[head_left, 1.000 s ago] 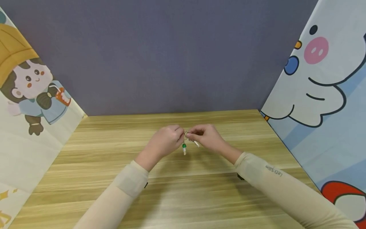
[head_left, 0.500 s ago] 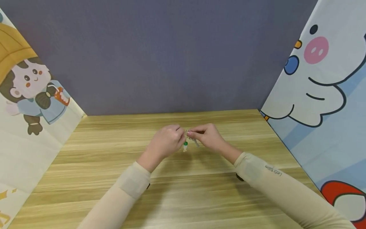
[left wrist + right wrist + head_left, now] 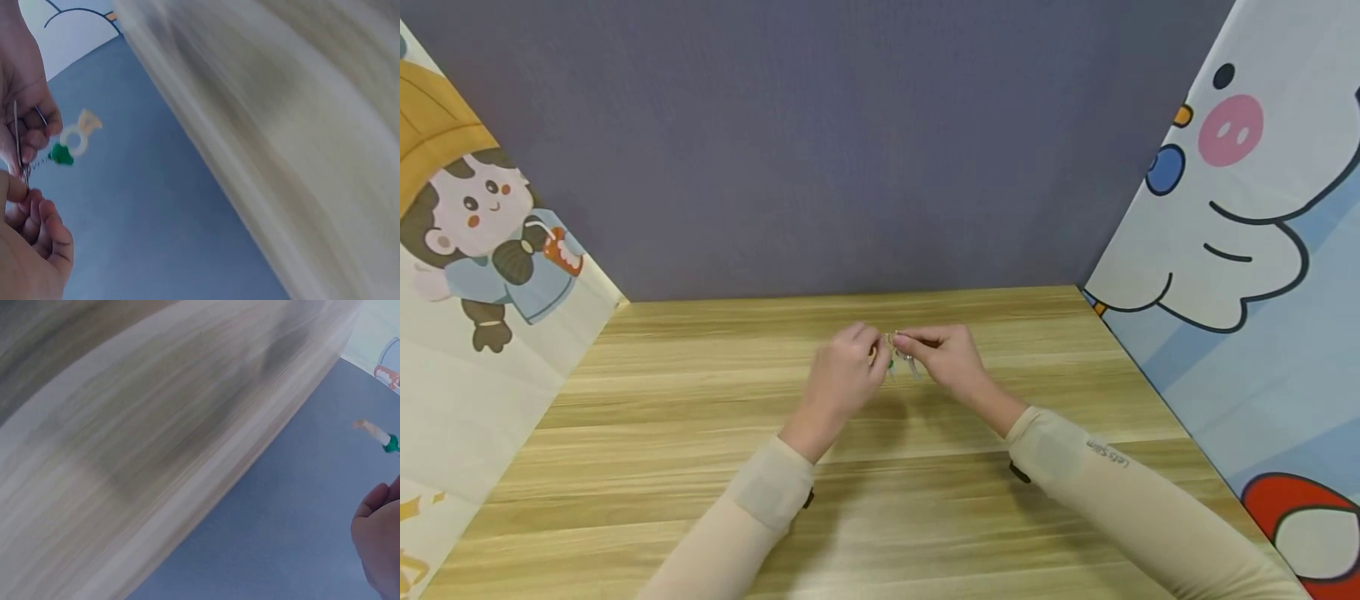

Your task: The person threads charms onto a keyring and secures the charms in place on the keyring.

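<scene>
Both hands meet over the far middle of the table, at a small metal key ring [image 3: 891,338]. My left hand [image 3: 844,371] pinches the ring between thumb and fingertips; in the left wrist view its other fingers [image 3: 57,240] are curled. Opposite it, my right hand [image 3: 953,360] pinches the ring's other side with thumb and forefinger. Slim silver keys [image 3: 913,367] hang below the right fingertips. A charm [image 3: 74,140] with a green bead, a white ring and a beige end dangles from a short chain. In the head view the left fingers mostly hide it.
The wood-grain table [image 3: 700,467] spreads under both forearms. A plain grey-blue panel [image 3: 850,150] rises at its back edge. Cartoon-printed panels stand at the left [image 3: 497,250] and right [image 3: 1240,250].
Left hand has turned and shifted slightly right, the forearm swinging right with it. The ring and keys have risen a little, and the charm has slipped mostly behind the left fingers.
</scene>
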A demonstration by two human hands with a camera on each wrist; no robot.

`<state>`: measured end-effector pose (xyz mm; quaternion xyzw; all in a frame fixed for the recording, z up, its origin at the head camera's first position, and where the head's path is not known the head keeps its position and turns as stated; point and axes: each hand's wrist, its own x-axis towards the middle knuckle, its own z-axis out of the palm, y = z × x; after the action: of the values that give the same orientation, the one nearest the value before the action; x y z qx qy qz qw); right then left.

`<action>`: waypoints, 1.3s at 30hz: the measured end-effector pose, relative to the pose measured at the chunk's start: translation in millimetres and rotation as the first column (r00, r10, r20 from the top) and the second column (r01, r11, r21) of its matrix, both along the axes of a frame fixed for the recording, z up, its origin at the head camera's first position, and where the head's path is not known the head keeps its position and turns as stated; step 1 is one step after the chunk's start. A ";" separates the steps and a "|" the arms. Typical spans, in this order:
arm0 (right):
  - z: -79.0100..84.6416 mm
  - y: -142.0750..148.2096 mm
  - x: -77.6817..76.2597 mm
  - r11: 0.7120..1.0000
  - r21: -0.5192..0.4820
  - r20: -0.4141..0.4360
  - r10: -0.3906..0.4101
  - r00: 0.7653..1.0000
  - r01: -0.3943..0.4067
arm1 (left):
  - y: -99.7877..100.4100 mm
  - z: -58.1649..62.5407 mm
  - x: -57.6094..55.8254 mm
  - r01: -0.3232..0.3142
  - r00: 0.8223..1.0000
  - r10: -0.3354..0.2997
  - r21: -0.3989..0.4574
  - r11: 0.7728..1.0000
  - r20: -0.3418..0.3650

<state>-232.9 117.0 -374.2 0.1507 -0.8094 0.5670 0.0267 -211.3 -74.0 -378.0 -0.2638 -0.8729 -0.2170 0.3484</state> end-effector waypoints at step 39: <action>14.5 9.7 -5.7 0.929 0.318 0.025 0.192 0.981 -0.189 | -18.1 13.6 -11.4 0.130 0.982 -0.176 -0.437 0.890 -0.066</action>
<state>-238.6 126.7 -359.7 0.2328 -0.8718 0.4281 -0.0503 -222.6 -92.1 -364.4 -0.4129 -0.8564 -0.0315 0.3083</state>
